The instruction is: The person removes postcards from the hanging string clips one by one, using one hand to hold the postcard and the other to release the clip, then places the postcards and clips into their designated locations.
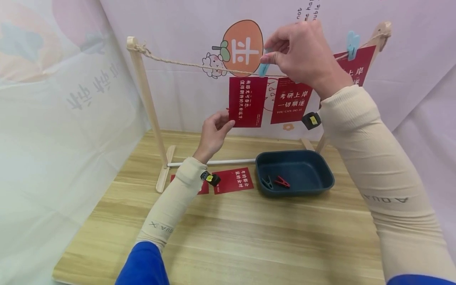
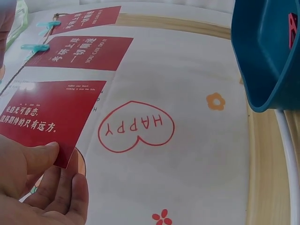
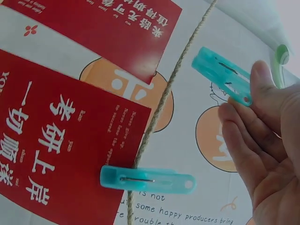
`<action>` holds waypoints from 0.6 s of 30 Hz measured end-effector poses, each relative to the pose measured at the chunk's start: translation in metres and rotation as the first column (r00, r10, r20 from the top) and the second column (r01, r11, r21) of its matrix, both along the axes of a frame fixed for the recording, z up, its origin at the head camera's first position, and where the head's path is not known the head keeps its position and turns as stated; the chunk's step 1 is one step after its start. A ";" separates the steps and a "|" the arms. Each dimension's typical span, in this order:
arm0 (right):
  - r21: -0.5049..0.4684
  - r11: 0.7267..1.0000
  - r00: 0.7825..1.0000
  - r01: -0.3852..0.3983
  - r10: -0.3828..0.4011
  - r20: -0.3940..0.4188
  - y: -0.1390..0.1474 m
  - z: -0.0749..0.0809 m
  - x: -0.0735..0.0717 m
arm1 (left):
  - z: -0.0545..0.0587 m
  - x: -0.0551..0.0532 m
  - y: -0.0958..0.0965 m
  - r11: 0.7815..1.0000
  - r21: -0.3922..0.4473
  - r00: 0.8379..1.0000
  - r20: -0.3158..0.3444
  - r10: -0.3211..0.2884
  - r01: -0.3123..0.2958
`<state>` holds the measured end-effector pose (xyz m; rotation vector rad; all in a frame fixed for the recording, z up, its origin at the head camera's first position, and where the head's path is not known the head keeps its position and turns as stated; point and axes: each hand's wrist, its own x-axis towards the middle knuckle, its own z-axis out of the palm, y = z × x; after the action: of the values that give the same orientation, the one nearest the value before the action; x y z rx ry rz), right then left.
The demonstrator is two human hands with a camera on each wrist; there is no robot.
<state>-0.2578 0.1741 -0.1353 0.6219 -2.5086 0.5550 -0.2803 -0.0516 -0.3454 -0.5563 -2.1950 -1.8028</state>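
Hanging of a card, with the rope (image 3: 188, 47) as reference. Below the rope, the left hand (image 1: 213, 132) pinches a red card (image 1: 247, 102) at its lower corner between thumb and fingers; the card's upper edge lies just beneath the rope. Near the rope, the right hand (image 1: 303, 53) grips a light-blue clip (image 3: 222, 75) at its handle end (whether the clip's mouth is parted cannot be told). Likely fault: the clip biting the rope alone, because the card's edge does not overlap it; the card could then drop to the worktop (image 1: 267, 237) below the rope. Held by one low corner, it may also swing and be caught askew. A tug on the rope could shake the neighbouring card (image 3: 51, 136), which hangs from it by a second clip (image 3: 159, 180).
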 end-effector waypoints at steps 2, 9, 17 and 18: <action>0.006 1.000 1.000 -0.007 0.007 0.015 0.002 -0.001 0.001 | 0.000 0.000 -0.001 1.000 -0.002 1.000 0.007 0.000 0.000; 0.030 0.999 0.997 -0.016 0.014 0.069 0.006 -0.007 0.002 | 0.000 -0.001 -0.006 1.000 -0.006 0.999 0.042 0.023 -0.023; 0.058 0.997 0.996 -0.050 0.046 0.077 0.008 -0.020 0.005 | -0.002 -0.002 -0.008 1.000 0.007 0.997 0.066 0.027 -0.028; 0.056 0.997 0.995 -0.061 0.057 0.084 0.008 -0.022 0.006 | -0.002 -0.002 -0.008 1.000 0.008 0.997 0.069 0.027 -0.027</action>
<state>-0.2520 0.1819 -0.1577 0.7108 -2.5987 0.5407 -0.2827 -0.0592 -0.3479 -0.4671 -2.2272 -1.8430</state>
